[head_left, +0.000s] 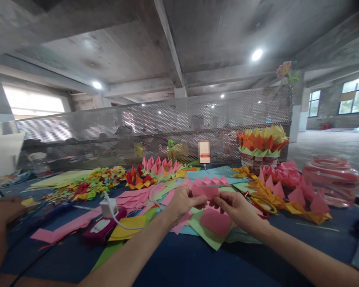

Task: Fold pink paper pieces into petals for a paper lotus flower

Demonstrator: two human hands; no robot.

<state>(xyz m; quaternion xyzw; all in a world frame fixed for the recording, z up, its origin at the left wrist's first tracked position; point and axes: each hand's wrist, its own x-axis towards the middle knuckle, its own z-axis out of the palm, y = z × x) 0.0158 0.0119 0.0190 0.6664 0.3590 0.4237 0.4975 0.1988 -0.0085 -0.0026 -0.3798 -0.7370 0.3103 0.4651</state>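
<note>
dark blue tabletop (191,259) lay nearest us, on the near side of the grip. just under the grip, we had a pink square (215,223) resting on a light green sheet (217,243), probably laid there for easy reach. above both, we pinched a small pink paper (206,193), our left hand (185,201) closed on its left end and our right hand (231,205) on its right; gripping both ends likely served to hold it flat and steady. left of the grip, a white charger (108,207) sat on a purple box (103,228). right of the grip lay a red-handled tool (265,216), perhaps set down so that our fingers were free. beyond the grip, we saw a row of pink points (211,181), then, farther right, orange and yellow petals (259,144) grouped upright, maybe to spare their tips. behind everything stood a perforated metal screen (167,119).
</note>
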